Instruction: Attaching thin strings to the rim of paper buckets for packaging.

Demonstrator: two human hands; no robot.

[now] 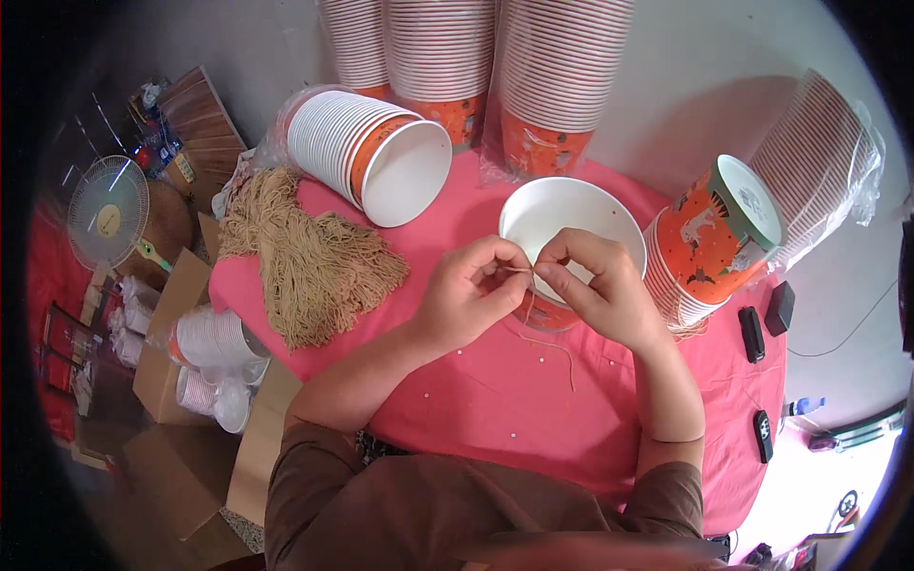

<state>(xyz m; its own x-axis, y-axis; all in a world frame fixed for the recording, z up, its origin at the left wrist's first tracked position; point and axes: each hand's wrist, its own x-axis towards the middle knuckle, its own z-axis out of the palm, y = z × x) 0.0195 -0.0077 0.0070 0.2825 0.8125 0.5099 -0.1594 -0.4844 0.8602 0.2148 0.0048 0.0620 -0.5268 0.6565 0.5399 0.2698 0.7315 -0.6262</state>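
Observation:
My left hand (468,293) and my right hand (602,287) meet at the near side of a paper bucket, thumb and fingertips of each pinched together on a thin tan cord. The cord's loose tail (571,366) hangs down over the pink tablecloth. Behind my fingers stands the open paper bucket (571,200), white inside and orange outside; my hands hide part of its near side. To the left lies a thick bundle of tan cords (328,262). On the right is an upside-down stack of orange printed buckets (709,233), with more cord around its lower part.
A nested bucket stack (409,176) lies on its side at the back left. Tall plastic-wrapped stacks (562,76) stand along the wall. Black small objects (751,333) and a remote control (763,436) lie at right. Cardboard boxes (176,381) and a fan (109,214) are left.

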